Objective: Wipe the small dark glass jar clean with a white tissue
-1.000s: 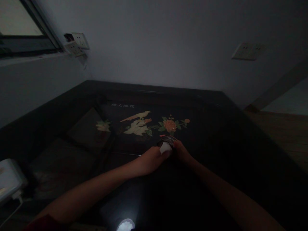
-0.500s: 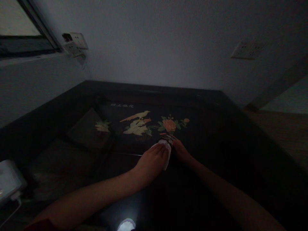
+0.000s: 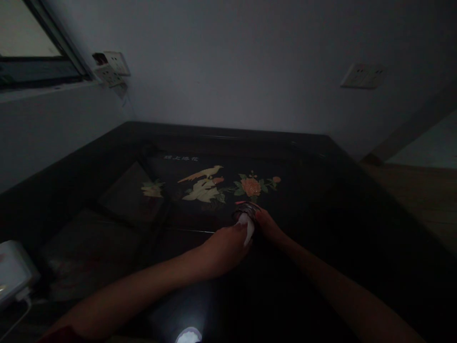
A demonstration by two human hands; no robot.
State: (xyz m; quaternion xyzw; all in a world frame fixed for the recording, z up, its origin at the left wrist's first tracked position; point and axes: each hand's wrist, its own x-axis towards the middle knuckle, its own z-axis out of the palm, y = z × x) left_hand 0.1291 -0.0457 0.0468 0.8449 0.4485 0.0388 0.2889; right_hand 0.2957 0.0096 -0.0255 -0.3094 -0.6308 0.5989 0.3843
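Near centre frame, your left hand [image 3: 226, 247] pinches a crumpled white tissue [image 3: 249, 230] at a dark glossy round object [image 3: 247, 208] — your right hand [image 3: 268, 225] grips its side.

The sole view was head-worn, facing forward and down at close range over a dark glossy tabletop [image 3: 303, 186]. It took in the wall [image 3: 228, 71] at 12 o'clock, window [image 3: 28, 33] at 10 and wall socket [image 3: 363, 76] at 2.

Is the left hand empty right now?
No, the left hand holds a white tissue or cloth against the dark round object at the right hand.
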